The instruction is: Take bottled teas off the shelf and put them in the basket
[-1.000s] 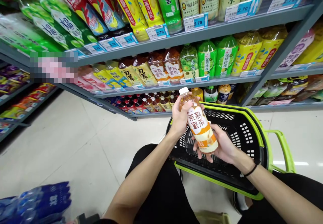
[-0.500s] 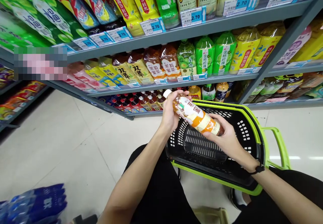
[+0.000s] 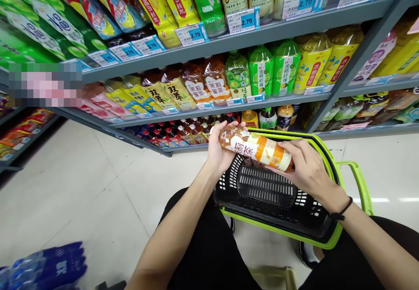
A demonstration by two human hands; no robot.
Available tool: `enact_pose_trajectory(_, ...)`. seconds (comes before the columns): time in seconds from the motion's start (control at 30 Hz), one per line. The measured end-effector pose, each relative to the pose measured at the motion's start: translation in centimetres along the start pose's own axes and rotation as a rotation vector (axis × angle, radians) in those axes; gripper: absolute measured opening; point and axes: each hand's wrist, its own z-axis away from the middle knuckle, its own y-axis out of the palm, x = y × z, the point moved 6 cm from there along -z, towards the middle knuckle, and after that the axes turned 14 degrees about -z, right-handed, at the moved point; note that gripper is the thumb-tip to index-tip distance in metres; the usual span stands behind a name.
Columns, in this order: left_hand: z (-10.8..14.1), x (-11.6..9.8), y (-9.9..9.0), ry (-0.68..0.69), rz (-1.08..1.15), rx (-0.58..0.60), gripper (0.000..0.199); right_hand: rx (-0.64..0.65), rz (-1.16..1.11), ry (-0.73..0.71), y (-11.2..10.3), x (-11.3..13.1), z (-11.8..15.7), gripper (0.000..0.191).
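A bottle of tea [image 3: 255,147] with an orange, white and cream label lies almost level between my two hands. My left hand [image 3: 220,149] is closed round its cap end, with the cap mostly covered by the fingers. At the base end, my right hand [image 3: 309,168] grips it, thumb underneath and fingers on top. Below the bottle stands a black shopping basket [image 3: 262,205] with a lime-green rim, its slotted floor partly hidden by the bottle and my right hand.
Ahead, a grey shelf unit [image 3: 278,18] carries rows of bottled drinks with price tags. Matching orange-label tea bottles [image 3: 216,83] stand on its middle shelf. A blue-wrapped bottle pack [image 3: 49,264] sits on the floor at lower left. The basket's green handle [image 3: 360,185] sticks out to the right.
The bottle has turned about its length, showing a different side of its label, and lies closer to level. My right hand has shifted its grip, its fingers now over the top.
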Motion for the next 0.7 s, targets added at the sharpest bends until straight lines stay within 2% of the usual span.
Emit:
enact_pose_trajectory(0.17, -0.1, -0.4, 0.2, 0.086, -0.072, 0.013, 0.034, -0.070, -0.307, 0.298, 0.6, -1.9, 0.7, 0.063)
enact_pose_trajectory(0.33, 0.4, -1.4, 0.9, 0.165, -0.117, 0.076, 0.038, -0.122, -0.836, 0.807, 2.9, -3.7, 2.2, 0.068)
enact_pose_trajectory(0.47, 0.8, -1.5, 1.2, 0.170, -0.139, 0.087, 0.043, -0.126, -1.242, 1.094, 5.6, -2.3, 3.0, 0.059)
enact_pose_trajectory(0.7, 1.2, -1.2, 1.5, 0.156, -0.157, 0.130, 0.045, 0.083, -1.878, 1.617, 9.8, 1.6, 5.0, 0.082)
